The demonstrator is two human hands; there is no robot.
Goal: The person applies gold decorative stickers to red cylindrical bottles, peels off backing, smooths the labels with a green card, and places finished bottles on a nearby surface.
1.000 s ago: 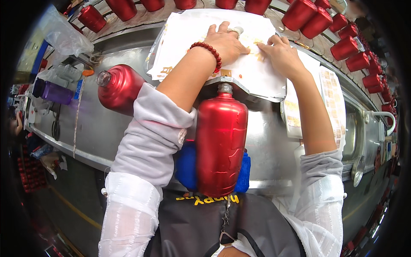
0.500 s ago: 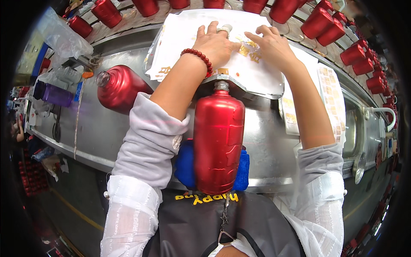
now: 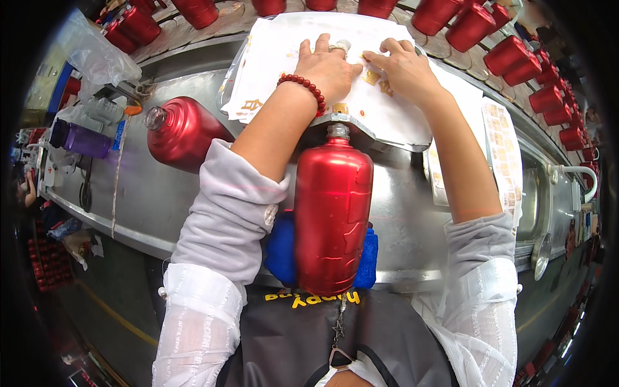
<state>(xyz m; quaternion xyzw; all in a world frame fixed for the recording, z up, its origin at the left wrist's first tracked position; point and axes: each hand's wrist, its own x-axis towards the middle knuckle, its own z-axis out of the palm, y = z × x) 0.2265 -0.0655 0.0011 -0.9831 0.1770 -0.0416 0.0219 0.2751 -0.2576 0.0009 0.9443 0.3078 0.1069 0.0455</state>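
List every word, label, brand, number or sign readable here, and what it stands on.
Dark apron: yellow lettering, partly hidden by the red bottle; wording not transcribed.
White sheet: gold character-like marks, not transcribed.
Blue tag on the metal table: pale marks too small to read.

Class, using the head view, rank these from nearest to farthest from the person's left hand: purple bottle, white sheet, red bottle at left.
From the left hand:
1. White sheet, directly under it.
2. Red bottle, to its lower left.
3. Purple bottle, farther left.
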